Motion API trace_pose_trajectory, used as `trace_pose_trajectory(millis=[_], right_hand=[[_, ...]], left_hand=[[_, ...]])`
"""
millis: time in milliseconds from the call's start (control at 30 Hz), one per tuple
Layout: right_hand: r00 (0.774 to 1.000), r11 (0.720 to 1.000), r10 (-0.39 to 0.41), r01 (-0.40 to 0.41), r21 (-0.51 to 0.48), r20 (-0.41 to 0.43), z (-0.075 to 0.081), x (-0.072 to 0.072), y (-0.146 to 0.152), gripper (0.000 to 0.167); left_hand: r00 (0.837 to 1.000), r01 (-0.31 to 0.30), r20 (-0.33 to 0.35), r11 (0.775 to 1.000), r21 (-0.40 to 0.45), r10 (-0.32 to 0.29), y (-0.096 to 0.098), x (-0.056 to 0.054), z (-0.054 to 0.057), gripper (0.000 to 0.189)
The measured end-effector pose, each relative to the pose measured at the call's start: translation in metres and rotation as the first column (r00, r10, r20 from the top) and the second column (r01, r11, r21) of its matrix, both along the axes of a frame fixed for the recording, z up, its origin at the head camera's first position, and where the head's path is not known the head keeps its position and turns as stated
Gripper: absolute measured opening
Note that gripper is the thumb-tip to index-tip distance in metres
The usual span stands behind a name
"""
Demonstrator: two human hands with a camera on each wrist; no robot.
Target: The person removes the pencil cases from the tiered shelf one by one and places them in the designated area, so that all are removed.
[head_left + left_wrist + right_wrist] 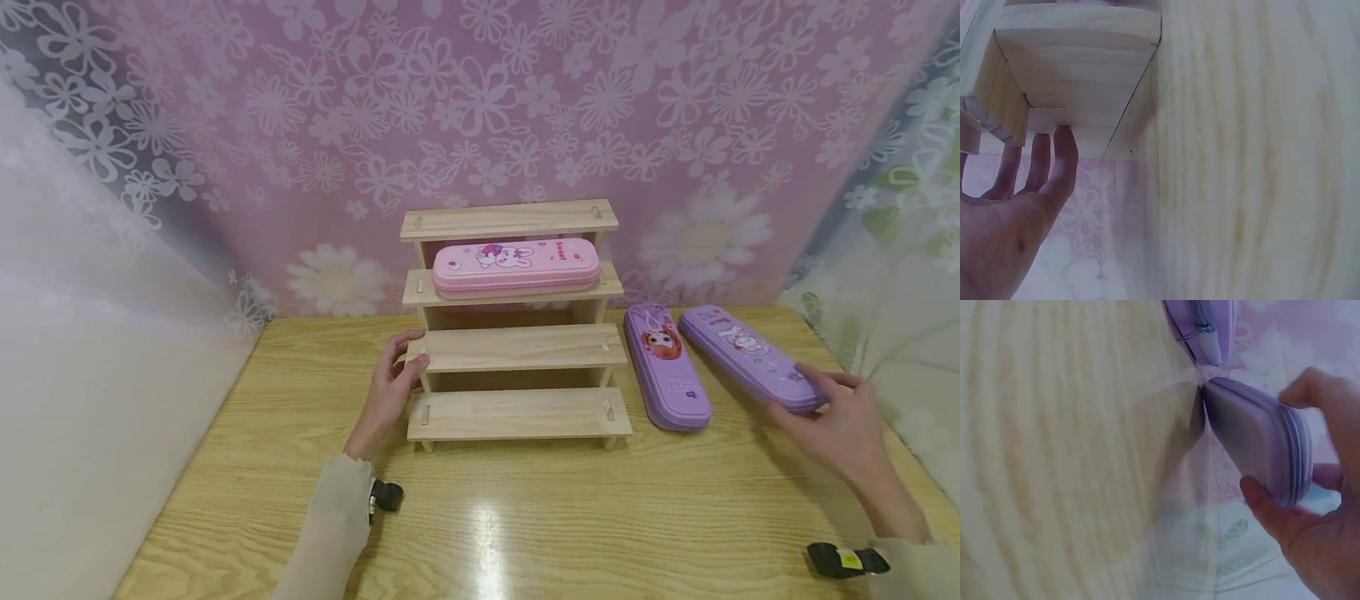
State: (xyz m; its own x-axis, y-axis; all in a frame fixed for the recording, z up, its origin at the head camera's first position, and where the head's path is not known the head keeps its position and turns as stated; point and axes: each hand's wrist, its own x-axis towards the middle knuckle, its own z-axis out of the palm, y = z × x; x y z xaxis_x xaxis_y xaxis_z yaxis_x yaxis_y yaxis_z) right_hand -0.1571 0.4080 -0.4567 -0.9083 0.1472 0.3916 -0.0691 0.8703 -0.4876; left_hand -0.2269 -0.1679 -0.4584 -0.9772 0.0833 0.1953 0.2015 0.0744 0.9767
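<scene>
A stepped wooden display shelf (517,348) stands on the table. My left hand (393,379) holds its left side, thumb at the end of the second step from the bottom; in the left wrist view, the left hand's fingers (1065,159) reach the shelf's side panel. A pink pencil case (517,265) with a rabbit picture lies across the third step. My right hand (851,421) grips the near end of a purple rabbit pencil case (750,354). In the right wrist view, that purple case (1247,434) tilts, its gripped end raised off the table.
A second purple pencil case (667,367), with a doll picture, lies on the table between the shelf and the gripped case. The wood-grain table (300,500) meets a pink floral backdrop (487,108) behind. A pale curtain (97,333) hangs at the left.
</scene>
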Motion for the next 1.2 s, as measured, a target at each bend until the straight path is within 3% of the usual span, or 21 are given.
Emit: trace_pose_trajectory(millis=[267, 533, 800, 1033, 1200], right_hand=[[0.996, 0.998, 0.054, -0.055, 0.016, 0.072, -0.01, 0.003, 0.002, 0.07], [0.977, 0.998, 0.052, -0.056, 0.015, 0.206, -0.012, 0.0, -0.003, 0.08], [0.97, 0.995, 0.083, -0.095, 0.041, 0.229, -0.006, -0.004, 0.0, 0.078], [0.994, 0.996, 0.081, -0.079, -0.028, 0.073, 0.005, -0.006, -0.005, 0.059], [0.99, 0.985, 0.12, -0.127, -0.113, -0.068, 0.014, -0.011, -0.021, 0.048]], left_hand=[[1.0, 0.0, 0.014, 1.0, 0.007, 0.0, 0.0, 0.0, -0.001, 0.04], [1.0, -0.009, 0.014, 1.0, -0.002, 0.01, 0.001, -0.001, -0.001, 0.041], [1.0, -0.013, 0.006, 1.0, 0.019, 0.013, 0.0, -0.001, -0.002, 0.041], [1.0, -0.006, 0.004, 0.999, 0.035, 0.006, 0.001, -0.001, -0.002, 0.04], [1.0, -0.005, 0.007, 1.0, 0.027, 0.005, 0.0, -0.001, -0.003, 0.041]])
